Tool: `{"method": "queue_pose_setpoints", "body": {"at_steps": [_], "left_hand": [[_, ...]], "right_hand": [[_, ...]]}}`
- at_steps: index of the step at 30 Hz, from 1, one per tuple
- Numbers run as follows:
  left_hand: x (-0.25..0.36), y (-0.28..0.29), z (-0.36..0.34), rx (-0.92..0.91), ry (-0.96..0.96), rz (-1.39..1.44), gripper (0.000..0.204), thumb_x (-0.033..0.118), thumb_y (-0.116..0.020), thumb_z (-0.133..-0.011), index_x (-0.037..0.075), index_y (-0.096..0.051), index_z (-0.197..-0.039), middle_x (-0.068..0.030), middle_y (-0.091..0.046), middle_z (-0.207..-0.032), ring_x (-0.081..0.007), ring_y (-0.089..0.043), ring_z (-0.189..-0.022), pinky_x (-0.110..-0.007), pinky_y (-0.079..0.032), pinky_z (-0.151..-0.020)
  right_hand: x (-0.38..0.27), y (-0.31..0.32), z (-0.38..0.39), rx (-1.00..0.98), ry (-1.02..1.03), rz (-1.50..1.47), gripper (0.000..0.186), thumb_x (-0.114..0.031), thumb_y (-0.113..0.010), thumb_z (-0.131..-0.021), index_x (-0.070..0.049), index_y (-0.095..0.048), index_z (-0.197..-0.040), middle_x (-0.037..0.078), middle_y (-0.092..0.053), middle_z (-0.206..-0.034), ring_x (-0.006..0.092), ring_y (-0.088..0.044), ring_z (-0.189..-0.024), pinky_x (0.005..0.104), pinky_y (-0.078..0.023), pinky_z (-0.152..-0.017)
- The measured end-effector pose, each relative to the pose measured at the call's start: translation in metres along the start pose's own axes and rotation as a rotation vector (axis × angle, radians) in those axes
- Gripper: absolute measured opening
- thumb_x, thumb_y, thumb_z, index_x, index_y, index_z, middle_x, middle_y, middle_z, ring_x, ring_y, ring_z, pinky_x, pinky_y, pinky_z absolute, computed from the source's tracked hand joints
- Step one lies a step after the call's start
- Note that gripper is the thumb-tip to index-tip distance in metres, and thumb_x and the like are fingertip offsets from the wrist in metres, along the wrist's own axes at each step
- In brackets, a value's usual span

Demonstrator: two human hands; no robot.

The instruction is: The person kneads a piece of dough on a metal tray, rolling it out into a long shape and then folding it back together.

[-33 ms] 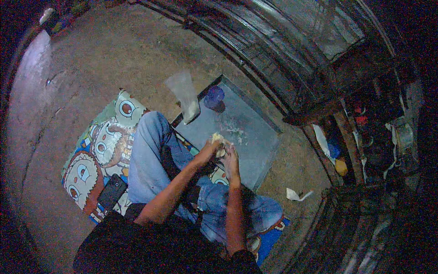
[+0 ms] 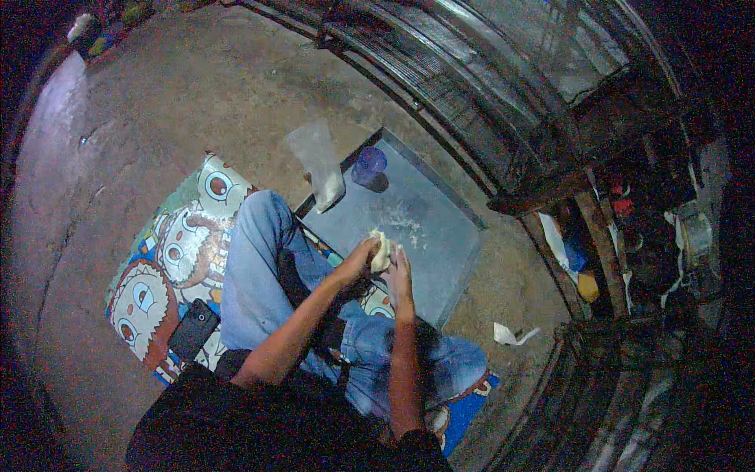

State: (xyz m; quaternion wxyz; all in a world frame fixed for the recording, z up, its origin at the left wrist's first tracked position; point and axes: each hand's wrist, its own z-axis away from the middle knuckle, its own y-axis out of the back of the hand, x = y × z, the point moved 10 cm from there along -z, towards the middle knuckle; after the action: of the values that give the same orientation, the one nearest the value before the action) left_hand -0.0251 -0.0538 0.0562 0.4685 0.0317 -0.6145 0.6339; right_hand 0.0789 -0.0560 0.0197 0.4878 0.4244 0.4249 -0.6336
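A lump of pale yellow dough [image 2: 381, 252] is between my two hands, above the near edge of a shallow grey metal tray [image 2: 450, 236]. My left hand [image 2: 362, 258] wraps round it from the left, fingers closed. From the right, my right hand [image 2: 400, 277] presses against the same lump with its fingers, which show only partly. White powder [image 2: 407, 226] is scattered across the tray just beyond my hands. A purple cup [image 2: 368, 165] stands in the tray's far left corner. Across the tray's left edge lies a clear plastic bag [image 2: 318, 157] with something white in its lower end.
I sit cross-legged on a cartoon-printed mat [image 2: 187, 256] on a concrete floor [image 2: 181, 102]. A dark phone [image 2: 193, 330] rests on the mat at my left. White scrap [image 2: 513, 335] lies on the floor at right. A dark rack [image 2: 440, 59] borders the far right side.
The dough now looks smoother and longer between my hands, and its shape has changed. My right hand's fingers have shifted slightly. The tray, cup and bag stay where they were.
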Motion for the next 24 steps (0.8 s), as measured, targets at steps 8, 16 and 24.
{"method": "queue_pose_setpoints", "body": {"at_steps": [8,16,24], "left_hand": [[-0.041,-0.021,0.012,-0.128,0.229,-0.3,0.052,0.06,-0.038,-0.089,0.012,-0.057,-0.089,0.0017,-0.051,-0.066,-0.011,-0.042,-0.049,-0.028,-0.03,-0.041],[-0.004,-0.05,0.026,-0.045,0.126,-0.512,0.027,0.032,-0.053,-0.087,0.006,-0.061,-0.085,-0.0038,-0.059,-0.069,-0.0142,-0.054,-0.055,-0.028,-0.04,-0.046],[-0.013,-0.026,0.011,0.019,0.126,0.051,0.026,0.019,-0.052,-0.089,-0.004,-0.057,-0.101,-0.013,-0.064,-0.091,-0.0225,-0.064,-0.083,-0.031,-0.052,-0.07]], "right_hand": [[-0.037,0.023,-0.003,0.12,0.224,0.025,0.039,-0.033,-0.043,-0.094,-0.002,-0.051,-0.117,0.013,-0.061,-0.104,0.0207,-0.06,-0.082,0.0333,-0.05,-0.07],[-0.027,0.072,0.011,0.404,-0.094,-0.21,0.029,-0.033,-0.054,-0.084,-0.005,-0.057,-0.078,0.007,-0.059,-0.067,0.0202,-0.056,-0.055,0.032,-0.046,-0.05],[-0.012,0.107,0.003,0.529,-0.06,-0.313,0.026,-0.036,-0.062,-0.078,-0.013,-0.051,-0.072,0.002,-0.049,-0.063,0.019,-0.048,-0.047,0.033,-0.042,-0.043]]}}
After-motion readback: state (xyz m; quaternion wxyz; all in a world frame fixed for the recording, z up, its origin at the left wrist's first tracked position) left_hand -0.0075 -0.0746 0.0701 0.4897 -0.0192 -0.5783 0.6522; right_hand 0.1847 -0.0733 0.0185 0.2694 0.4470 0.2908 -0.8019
